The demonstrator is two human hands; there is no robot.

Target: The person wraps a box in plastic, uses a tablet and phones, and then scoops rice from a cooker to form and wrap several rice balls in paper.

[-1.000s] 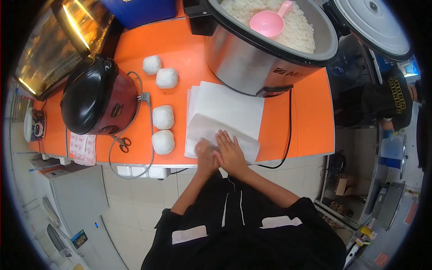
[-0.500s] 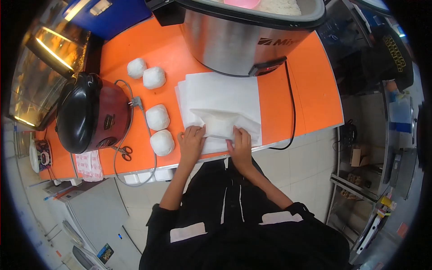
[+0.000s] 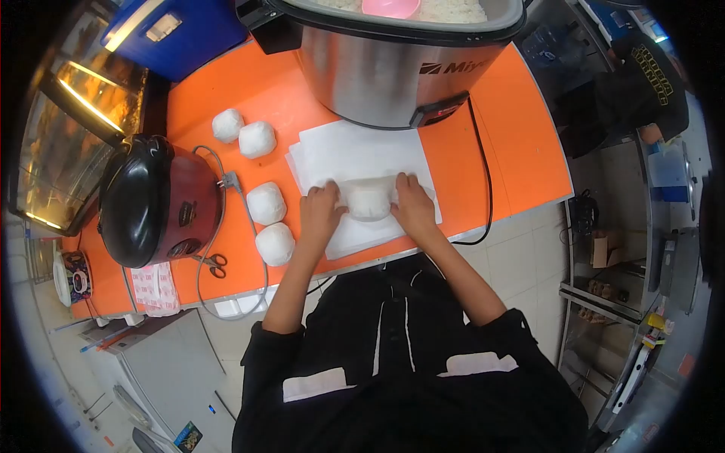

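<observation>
On a stack of white paper sheets [image 3: 355, 143] lies a bundle [image 3: 368, 202] partly wrapped in white paper, between my hands. My left hand [image 3: 321, 210] grips the paper at the bundle's left side, fingers bent. My right hand [image 3: 413, 204] pinches the paper at its right side. To the left of the stack, four-sided rounded white bundles stand in pairs: two farther back [image 3: 257, 140] and two nearer [image 3: 266, 203].
A steel rice cooker [image 3: 377, 75] with rice and a pink scoop stands behind the paper. At left are a dark red cooker [image 3: 181, 204], cable, scissors [image 3: 216, 265] and blue box [image 3: 177, 34]. Another person [image 3: 649, 83] is at the far right.
Both hands have moved up along the bundle's sides and slightly apart. The paper now lies closer around the bundle, whose front looks rounder. The whole view has shifted a little.
</observation>
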